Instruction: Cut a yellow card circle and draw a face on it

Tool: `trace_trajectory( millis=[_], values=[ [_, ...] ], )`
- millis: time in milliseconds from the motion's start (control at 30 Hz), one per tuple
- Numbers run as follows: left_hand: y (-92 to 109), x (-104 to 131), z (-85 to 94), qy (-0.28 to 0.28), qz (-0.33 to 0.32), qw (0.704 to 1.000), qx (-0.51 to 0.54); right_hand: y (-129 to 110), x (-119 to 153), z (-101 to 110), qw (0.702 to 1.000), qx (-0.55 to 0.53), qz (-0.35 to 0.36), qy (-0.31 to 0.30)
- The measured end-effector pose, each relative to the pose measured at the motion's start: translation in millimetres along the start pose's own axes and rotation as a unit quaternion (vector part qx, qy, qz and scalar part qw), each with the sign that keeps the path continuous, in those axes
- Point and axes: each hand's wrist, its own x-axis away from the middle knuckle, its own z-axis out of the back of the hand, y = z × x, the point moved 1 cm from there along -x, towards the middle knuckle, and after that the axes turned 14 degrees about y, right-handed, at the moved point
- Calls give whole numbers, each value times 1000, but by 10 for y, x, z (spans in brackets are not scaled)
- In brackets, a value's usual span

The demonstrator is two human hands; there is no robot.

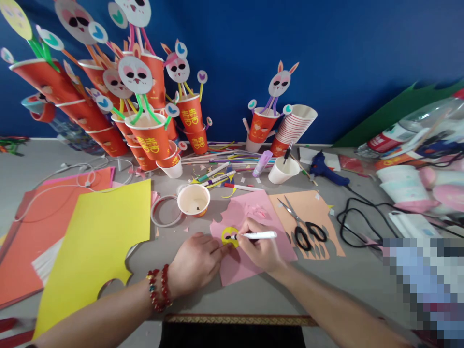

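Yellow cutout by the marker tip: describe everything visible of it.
The small, roughly round yellow cutout looks like paper, with pinkish patches and a dark mark. It lies on a pink sheet. The left hand touches its lower edge; the right hand holds a white marker with its tip beside the dark mark.

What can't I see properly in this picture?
In the head view:
- Bottom-right corner: a pixelated patch hides what is there.
- White rabbit face at the top: the upper edge cuts off its top.
- Yellow paper disc: the marker and left hand cover parts.
- Bottle label: writing too blurred to read.
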Motion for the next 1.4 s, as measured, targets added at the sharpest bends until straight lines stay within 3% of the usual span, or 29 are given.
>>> trace_trajectory(
  millis=[1400],
  values=[
    [7,-4,8,16,-2,1000,-4,7,8,3,1000,4,-9,-1]
  ],
)
